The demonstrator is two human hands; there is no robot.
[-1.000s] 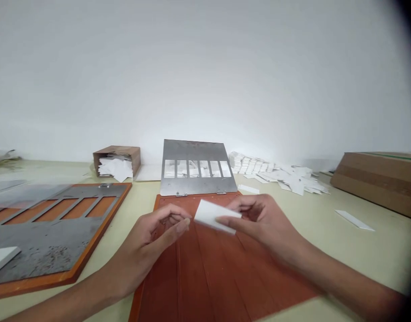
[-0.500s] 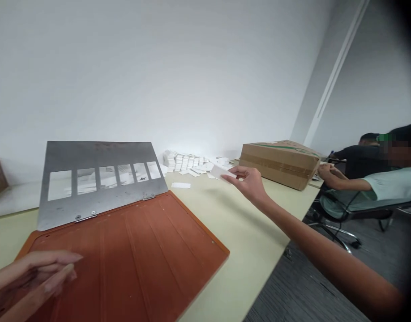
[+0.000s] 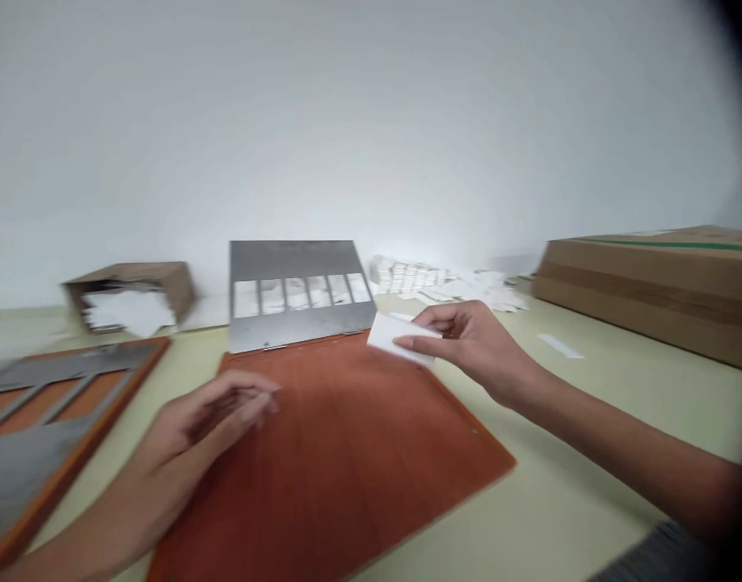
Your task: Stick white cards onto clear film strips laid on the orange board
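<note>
My right hand [image 3: 468, 347] pinches a few white paper cards [image 3: 398, 333] between thumb and fingers, above the far right part of an orange-brown board [image 3: 347, 453]. Hinged to the board's far edge, a grey metal frame [image 3: 298, 327] with a row of rectangular windows stands raised. My left hand [image 3: 213, 428] hovers over the board's left side. Its fingers are loosely curled, the thumb near the forefinger, and nothing shows between them. Motion blurs the picture somewhat.
Stacks of white cards [image 3: 401, 276] and loose cards [image 3: 480, 289] lie by the wall. A long cardboard box [image 3: 650, 291] sits at right, near a single white strip [image 3: 558, 346]. At left are an open carton [image 3: 183, 291] holding white paper and a second framed board [image 3: 128, 380].
The view has swung left, bringing the second board and open carton into sight. My right hand has brought the cards from near the pile to over the board. The co-workers have left the view.
</note>
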